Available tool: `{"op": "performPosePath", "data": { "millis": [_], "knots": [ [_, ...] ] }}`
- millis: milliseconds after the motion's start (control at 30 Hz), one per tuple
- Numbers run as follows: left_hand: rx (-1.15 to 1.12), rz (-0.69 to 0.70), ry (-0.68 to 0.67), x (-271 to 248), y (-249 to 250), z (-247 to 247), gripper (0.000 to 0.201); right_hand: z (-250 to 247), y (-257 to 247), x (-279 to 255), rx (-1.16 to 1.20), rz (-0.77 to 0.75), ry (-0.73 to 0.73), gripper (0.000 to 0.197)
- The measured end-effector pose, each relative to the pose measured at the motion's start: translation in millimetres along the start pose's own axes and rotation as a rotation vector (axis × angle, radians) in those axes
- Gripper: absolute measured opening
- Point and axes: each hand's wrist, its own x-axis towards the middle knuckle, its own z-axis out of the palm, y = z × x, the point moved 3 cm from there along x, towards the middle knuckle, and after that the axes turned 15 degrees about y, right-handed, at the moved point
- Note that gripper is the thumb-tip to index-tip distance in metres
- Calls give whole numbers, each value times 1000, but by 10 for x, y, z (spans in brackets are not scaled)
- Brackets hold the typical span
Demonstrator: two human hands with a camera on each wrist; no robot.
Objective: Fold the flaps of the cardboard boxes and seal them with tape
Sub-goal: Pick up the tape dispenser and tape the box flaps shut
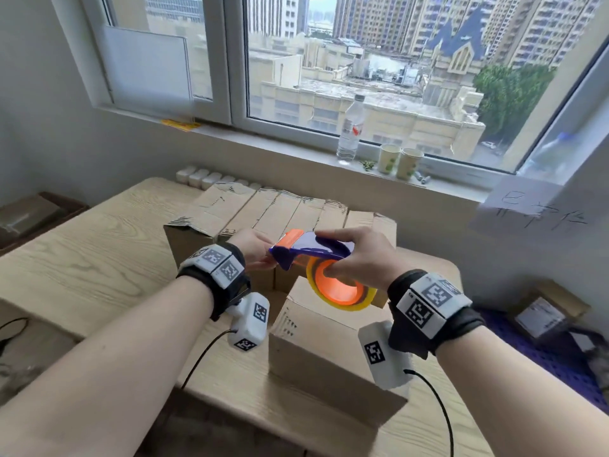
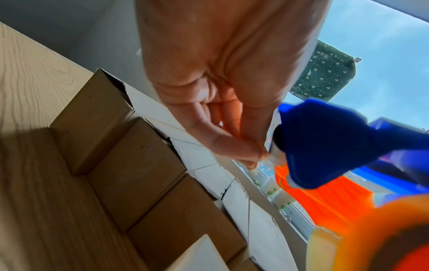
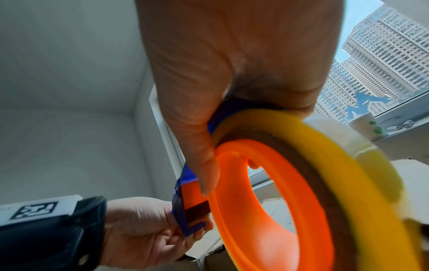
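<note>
A blue and orange tape dispenser (image 1: 309,247) (image 2: 325,146) (image 3: 183,207) with a yellowish tape roll (image 1: 342,291) (image 3: 348,165) hangs in the air above a closed cardboard box (image 1: 316,334) at the table's front. My right hand (image 1: 336,252) (image 3: 209,165) grips the dispenser from above, fingers curled through its orange hub. My left hand (image 1: 268,255) (image 2: 260,157) (image 3: 197,227) pinches the tape end at the dispenser's front edge. Behind the hands stands a row of several cardboard boxes (image 1: 263,209) (image 2: 139,165), side by side, their top flaps folded down.
The wooden table (image 1: 82,258) runs out to the left. On the windowsill stand a water bottle (image 1: 351,130) and two paper cups (image 1: 400,161). Small white blocks (image 1: 197,176) line the table's back edge. A purple mat (image 1: 543,357) with more boxes lies to the right.
</note>
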Motion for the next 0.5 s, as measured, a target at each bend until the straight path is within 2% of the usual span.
{"op": "performPosePath", "data": {
  "millis": [100, 267, 500],
  "knots": [
    [29, 22, 44, 27, -80, -35, 11, 7, 11, -92, -19, -8, -40, 61],
    [43, -39, -3, 207, -372, -197, 14, -123, 133, -201, -166, 13, -76, 60],
    [35, -58, -75, 202, -667, -78, 19, -11, 187, -299, -306, 34, -95, 60]
  ]
}}
